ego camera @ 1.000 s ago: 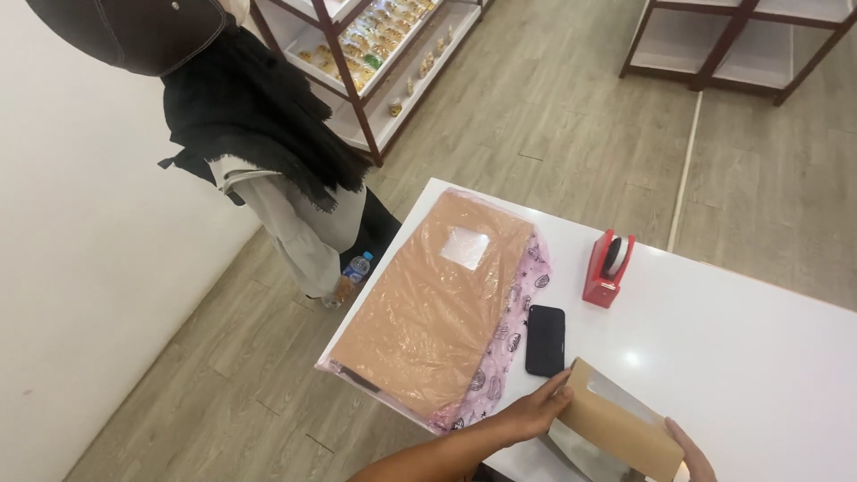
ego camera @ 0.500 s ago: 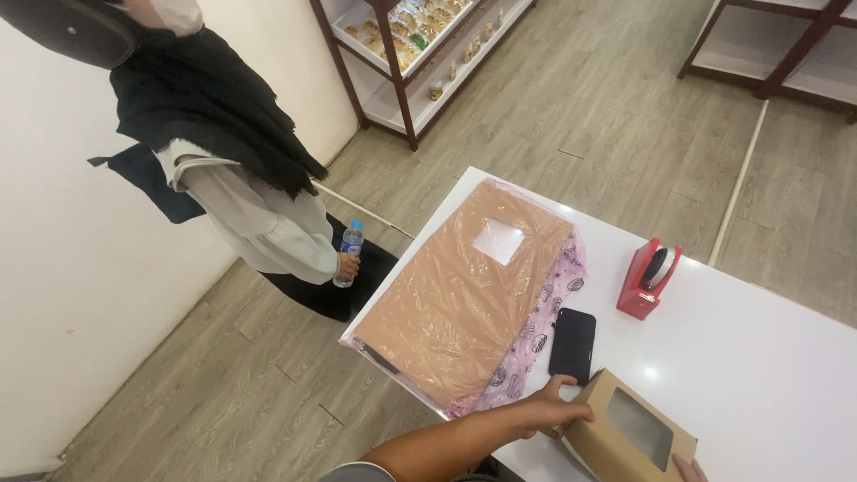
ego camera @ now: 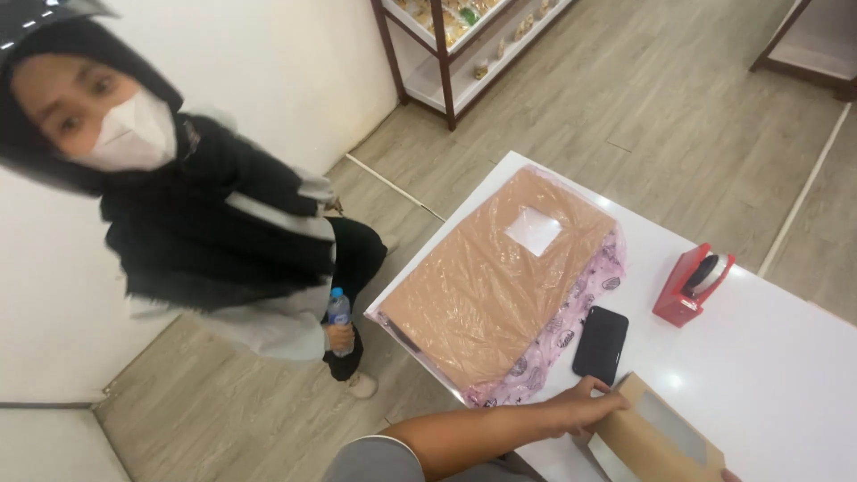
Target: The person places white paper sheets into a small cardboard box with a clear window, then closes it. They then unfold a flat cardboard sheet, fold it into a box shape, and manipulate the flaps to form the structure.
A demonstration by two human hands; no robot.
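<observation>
We are steadying the brown cardboard window box [ego camera: 659, 439] at the near edge of the white desk [ego camera: 786, 375], left hand [ego camera: 585, 407] clamped on its corner; the right grip is barely visible, state unclear. Just beyond the left grip is lying a black phone [ego camera: 600, 344]; we should avoid nudging it.

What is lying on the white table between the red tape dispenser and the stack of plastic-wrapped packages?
A black phone lies flat between the red tape dispenser and the stack of wrapped packages, on the white table, seen in the head view.
</observation>
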